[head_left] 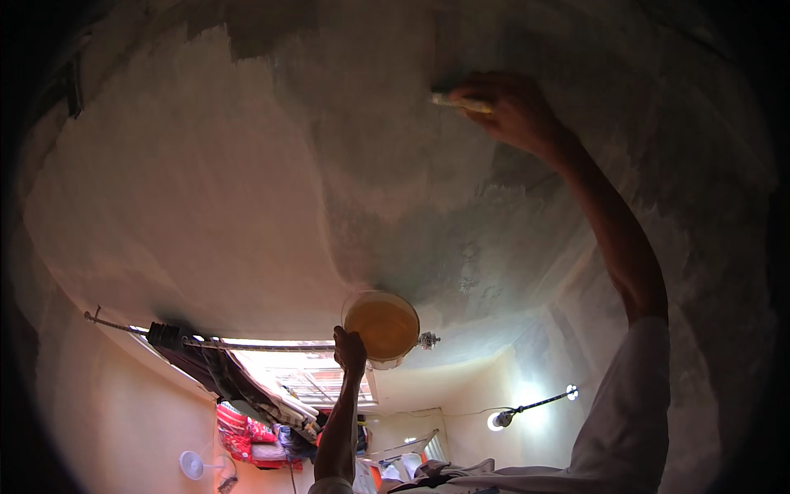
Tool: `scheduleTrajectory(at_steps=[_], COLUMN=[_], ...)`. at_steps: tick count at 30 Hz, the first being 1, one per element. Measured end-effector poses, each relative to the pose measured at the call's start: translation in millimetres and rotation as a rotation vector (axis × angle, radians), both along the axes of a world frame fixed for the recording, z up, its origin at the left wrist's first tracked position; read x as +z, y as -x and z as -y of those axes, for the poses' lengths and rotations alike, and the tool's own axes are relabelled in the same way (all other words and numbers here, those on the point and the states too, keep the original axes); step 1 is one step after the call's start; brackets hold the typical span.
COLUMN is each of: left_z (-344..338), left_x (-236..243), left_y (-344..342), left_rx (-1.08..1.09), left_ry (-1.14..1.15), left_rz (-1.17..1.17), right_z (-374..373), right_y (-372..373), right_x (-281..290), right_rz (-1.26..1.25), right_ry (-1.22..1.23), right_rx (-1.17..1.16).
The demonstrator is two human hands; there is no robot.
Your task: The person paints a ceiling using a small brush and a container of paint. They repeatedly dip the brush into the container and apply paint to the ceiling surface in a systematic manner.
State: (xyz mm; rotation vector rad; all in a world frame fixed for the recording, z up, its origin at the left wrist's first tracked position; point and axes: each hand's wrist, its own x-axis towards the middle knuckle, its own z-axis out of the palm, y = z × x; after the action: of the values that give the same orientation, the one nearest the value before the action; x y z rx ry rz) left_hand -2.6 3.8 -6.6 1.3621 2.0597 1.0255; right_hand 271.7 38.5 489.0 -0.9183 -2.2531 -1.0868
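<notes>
While the right hand (514,111) pinches a pale, brush-like tool (448,100) up at the ceiling (395,181), the left hand (351,350) grips a round container (370,295) of brownish contents (381,329) at its edge. Darker, damp-looking patches (362,107) near the tool suggest partial coverage; the broad paler area (181,181) at left seems yet to be worked.
</notes>
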Motion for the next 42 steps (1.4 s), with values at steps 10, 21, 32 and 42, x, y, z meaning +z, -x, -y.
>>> scheduleTrajectory(at_steps=[10, 21, 32, 42], left_z=[-2, -1, -1, 2], left_x=[-9, -5, -9, 3], left_y=[3, 3, 4, 1], left_rx=[0.005, -0.002, -0.015, -0.008], left_ry=[-0.063, -0.031, -0.056, -0.027], left_rz=[-0.018, -0.017, 0.005, -0.007], right_z=[11, -32, 16, -8], right_y=[47, 2, 59, 55], right_x=[133, 27, 119, 102], right_rz=[-0.338, 0.081, -0.331, -0.457], right_ry=[-0.035, -0.374, 0.033, -0.336], right_rx=[-0.134, 0.097, -0.282, 0.307])
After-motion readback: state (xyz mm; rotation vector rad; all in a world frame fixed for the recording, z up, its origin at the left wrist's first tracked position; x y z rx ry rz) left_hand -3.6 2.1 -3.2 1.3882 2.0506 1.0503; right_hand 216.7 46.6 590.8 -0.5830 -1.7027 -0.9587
